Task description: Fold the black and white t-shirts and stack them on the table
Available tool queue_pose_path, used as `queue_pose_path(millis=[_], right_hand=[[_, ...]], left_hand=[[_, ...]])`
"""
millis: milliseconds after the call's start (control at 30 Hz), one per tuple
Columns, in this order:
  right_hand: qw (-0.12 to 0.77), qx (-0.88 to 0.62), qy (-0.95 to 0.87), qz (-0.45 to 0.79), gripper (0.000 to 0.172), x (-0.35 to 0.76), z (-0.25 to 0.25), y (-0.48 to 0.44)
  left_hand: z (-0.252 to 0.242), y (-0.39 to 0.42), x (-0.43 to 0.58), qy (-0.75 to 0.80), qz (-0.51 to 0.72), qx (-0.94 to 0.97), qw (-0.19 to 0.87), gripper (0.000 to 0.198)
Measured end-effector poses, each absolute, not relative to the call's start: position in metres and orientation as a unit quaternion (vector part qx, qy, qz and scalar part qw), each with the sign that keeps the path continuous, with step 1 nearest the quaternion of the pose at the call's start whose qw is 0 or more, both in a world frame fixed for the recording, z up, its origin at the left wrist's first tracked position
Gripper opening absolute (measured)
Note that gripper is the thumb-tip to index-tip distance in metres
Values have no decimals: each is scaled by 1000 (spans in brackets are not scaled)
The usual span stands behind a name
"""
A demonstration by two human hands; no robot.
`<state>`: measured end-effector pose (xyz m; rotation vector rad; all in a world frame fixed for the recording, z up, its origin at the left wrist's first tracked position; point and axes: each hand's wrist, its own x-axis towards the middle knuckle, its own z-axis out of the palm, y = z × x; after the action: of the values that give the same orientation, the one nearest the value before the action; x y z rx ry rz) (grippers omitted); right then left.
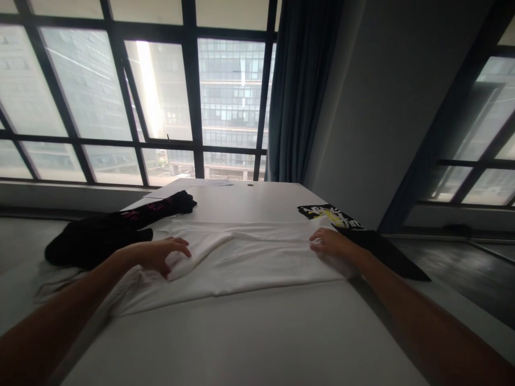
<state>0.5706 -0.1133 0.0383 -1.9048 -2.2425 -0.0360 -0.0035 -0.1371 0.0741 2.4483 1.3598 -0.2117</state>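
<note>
Near table edge: the white table (pixel 249 343) shows bare surface in front of the cloth; both forearms cross it from the lower corners.
White garment: the white garment (pixel 245 257) lies flat across the middle of the table, spread from left to right, with a lengthwise fold already laid along its far side.
Left hand: the left hand (pixel 161 254) rests on the left part of the white garment, fingers loosely spread and curled, clamped on nothing that can be seen; it appears to press or smooth the cloth.
Right hand: the right hand (pixel 332 244) lies on the right end of the white garment, fingers drawn together at the fold line; whether cloth is pinched beneath them cannot be told.
Progress: judged part-way. One long fold seems done; the left end remains rumpled and hangs toward the table edge, and the garment is not yet a compact bundle.
Left side: a black garment with pink print (pixel 116 228) lies heaped, unfolded, just beside the white one.
Right side: a black garment with yellow print (pixel 341 220) lies flat beyond the right hand.
Far: papers (pixel 209 184) at the far table edge, then windows (pixel 161 91) and a curtain (pixel 301 86).
</note>
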Motion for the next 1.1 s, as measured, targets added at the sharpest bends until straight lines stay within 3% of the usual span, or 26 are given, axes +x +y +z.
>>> queue_pose_path(millis=[100, 200, 333, 433, 533, 633, 733, 833, 1100], right_hand=[[64, -626, -777, 17, 29, 559, 34, -123], [84, -643, -761, -2, 31, 550, 29, -133], [95, -656, -749, -19, 36, 544, 25, -142], [97, -652, -752, -16, 35, 545, 23, -142], [94, -653, -751, -19, 35, 547, 22, -141], [89, -654, -751, -27, 35, 548, 22, -141], [75, -656, -749, -55, 32, 536, 27, -145], [73, -625, -774, -70, 31, 503, 39, -150], [92, -471, -877, 2, 36, 376, 62, -144]], left_hand=[[72, -151, 1, 465, -43, 865, 181, 77], [66, -164, 19, 440, 1, 885, 154, 72], [63, -168, 36, 431, 72, 896, 76, 31], [67, -157, 26, 440, 217, 869, 66, 39], [69, -143, 3, 465, 373, 791, 139, 53], [66, -134, -15, 476, 427, 739, 213, 59], [64, -133, -20, 491, 417, 733, 216, 56], [69, -142, -15, 486, 334, 778, 215, 49], [67, -152, -13, 434, 105, 815, 370, 46]])
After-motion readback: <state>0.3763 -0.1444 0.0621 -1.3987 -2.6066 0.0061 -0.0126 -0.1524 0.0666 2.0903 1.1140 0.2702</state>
